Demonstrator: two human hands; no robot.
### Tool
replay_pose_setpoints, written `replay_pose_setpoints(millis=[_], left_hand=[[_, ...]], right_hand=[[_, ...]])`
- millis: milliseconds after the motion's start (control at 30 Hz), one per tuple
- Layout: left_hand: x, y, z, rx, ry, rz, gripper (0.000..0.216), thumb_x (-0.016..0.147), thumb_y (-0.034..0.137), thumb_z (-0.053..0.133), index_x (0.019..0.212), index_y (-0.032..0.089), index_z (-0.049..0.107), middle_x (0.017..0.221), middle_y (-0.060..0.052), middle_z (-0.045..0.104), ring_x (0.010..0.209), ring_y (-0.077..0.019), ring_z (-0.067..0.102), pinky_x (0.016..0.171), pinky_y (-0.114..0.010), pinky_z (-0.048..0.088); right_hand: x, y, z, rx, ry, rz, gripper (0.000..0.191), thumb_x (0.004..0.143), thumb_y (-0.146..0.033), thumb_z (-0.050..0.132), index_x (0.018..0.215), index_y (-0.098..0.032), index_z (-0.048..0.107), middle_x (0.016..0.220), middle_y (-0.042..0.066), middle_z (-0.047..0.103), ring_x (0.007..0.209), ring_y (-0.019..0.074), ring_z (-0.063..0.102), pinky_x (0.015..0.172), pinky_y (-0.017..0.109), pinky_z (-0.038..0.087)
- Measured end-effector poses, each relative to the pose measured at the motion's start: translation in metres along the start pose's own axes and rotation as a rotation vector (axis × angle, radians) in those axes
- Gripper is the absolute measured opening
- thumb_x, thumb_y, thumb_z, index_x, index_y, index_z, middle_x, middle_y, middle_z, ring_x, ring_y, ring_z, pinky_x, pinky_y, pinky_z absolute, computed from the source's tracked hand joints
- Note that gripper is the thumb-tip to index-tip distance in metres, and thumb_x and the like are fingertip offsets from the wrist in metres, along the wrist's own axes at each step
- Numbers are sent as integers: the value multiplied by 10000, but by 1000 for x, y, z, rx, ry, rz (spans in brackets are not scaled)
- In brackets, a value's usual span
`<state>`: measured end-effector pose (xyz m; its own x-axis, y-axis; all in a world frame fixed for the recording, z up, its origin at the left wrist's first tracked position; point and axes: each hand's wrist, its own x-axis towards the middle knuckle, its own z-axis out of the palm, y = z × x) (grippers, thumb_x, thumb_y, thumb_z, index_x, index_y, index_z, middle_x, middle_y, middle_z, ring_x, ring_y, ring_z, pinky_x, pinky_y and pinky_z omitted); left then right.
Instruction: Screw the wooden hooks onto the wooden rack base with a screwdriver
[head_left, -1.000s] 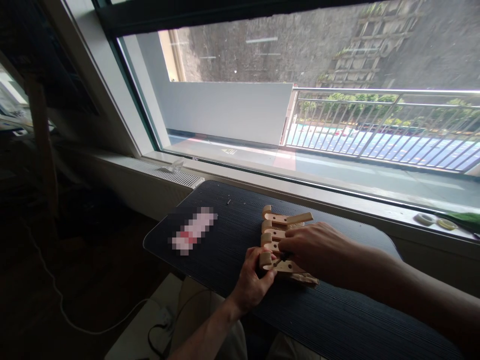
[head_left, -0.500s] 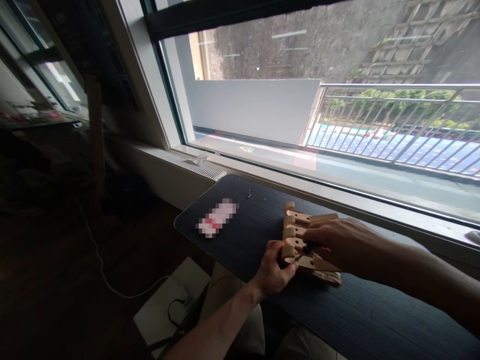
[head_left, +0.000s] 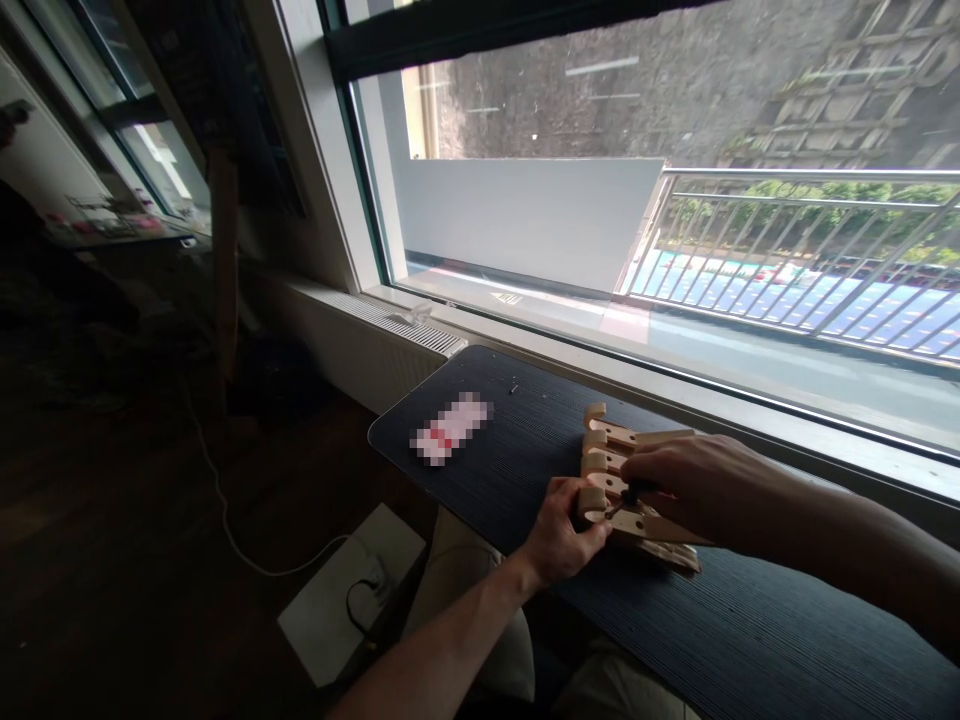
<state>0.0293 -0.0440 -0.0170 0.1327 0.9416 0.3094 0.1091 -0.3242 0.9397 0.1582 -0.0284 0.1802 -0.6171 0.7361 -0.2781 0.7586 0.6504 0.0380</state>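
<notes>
Wooden pieces (head_left: pixel 598 463) rowed on the table (head_left: pixel 517 440). Left hand (head_left: pixel 556 535) clamps the nearest curl (head_left: pixel 592 499), we judge to steady it; right hand (head_left: pixel 694 480) has its grip around a dark tool (head_left: pixel 631 493).

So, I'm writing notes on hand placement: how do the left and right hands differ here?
The left hand grips the rounded end of the nearest wooden piece, while the right hand holds a dark-handled tool. The left hand's arm enters from the bottom of the picture, the right hand's from the right edge. Both hands are bare and work at the same wooden piece.
</notes>
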Motion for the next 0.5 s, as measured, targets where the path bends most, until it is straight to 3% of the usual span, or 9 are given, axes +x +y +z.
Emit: replay_pose_setpoints(millis=[133,333,500], left_hand=[[1,2,-1,1,-6,-13,299,663,80,657,940,182,607,1016,-69,544,954,-198,536,906,-350,455],[1,3,0,7,-10,4,297,657,57,648,922,184,608,1000,-63,548,975,-199,527,928,-351,439],[2,0,1,9,-17,8,294,678,63,629,942,186,589,979,-55,542,942,-186,536,894,-340,454]], right_hand=[[-2,0,-2,3,-8,4,155,799,-136,522,823,-204,660,856,54,677,836,207,618,688,282,409],[-5,3,1,21,-14,36,164,766,-102,513,781,-211,634,807,30,679,742,186,621,573,260,345],[-9,9,8,42,-8,53,165,760,-101,508,796,-202,634,815,47,685,762,204,631,600,273,358]])
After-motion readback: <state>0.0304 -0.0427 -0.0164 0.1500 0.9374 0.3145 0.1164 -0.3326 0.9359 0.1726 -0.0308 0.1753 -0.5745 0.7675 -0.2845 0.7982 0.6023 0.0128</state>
